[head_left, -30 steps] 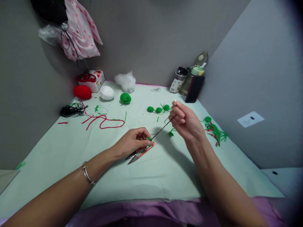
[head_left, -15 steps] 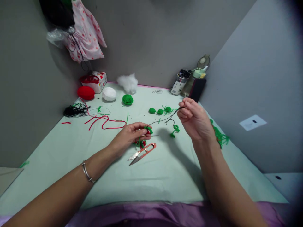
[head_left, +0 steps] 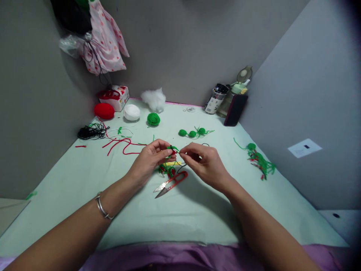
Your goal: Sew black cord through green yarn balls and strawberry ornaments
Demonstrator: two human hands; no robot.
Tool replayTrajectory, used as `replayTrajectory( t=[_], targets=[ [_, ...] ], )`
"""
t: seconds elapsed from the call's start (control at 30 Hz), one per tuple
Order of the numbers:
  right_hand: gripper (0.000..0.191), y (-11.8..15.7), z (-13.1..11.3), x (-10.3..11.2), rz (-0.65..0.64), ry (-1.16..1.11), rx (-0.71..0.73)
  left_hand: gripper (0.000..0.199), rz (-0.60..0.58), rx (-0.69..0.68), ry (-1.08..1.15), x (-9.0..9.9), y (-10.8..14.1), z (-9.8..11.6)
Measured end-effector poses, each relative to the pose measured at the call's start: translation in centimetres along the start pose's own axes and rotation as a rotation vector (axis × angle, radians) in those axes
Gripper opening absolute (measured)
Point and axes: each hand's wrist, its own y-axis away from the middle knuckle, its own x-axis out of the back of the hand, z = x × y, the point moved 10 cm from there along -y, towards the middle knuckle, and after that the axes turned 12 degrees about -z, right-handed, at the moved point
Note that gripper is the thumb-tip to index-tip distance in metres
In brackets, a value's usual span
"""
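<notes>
My left hand [head_left: 153, 160] pinches a small red and green crocheted piece [head_left: 173, 151] between thumb and fingers. Close against it, my right hand [head_left: 204, 160] is closed in a pinch on a thin needle [head_left: 178, 151], whose tip meets the piece. Black thread [head_left: 182, 165] hangs below the fingers. Beneath my hands lie the orange-handled thread snips [head_left: 170, 184], blades toward the lower left. Behind them are more red and green crocheted bits [head_left: 167, 171] and a yellow strip-like object [head_left: 172, 163], partly hidden by my left hand.
Green crocheted balls [head_left: 192, 133] lie beyond my hands, and a red-green yarn bundle [head_left: 261, 162] to the right. Red [head_left: 104, 111], white [head_left: 132, 112] and green yarn balls [head_left: 153, 119], stuffing [head_left: 154, 99] and black yarn [head_left: 93, 131] are behind. A phone [head_left: 236, 110] leans at the back right.
My right hand has come down and left from its raised position, bringing the needle to the piece. The black thread, stretched between my hands before, now hangs slack. My left hand keeps its hold.
</notes>
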Motion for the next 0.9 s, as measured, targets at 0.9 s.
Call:
replayTrajectory(
  t=[0.9],
  targets=[
    [0.013,0.0,0.8,-0.8,0.008,-0.066,-0.128,0.022,0.006,-0.056,-0.242,-0.4,0.1,1.1]
  ],
)
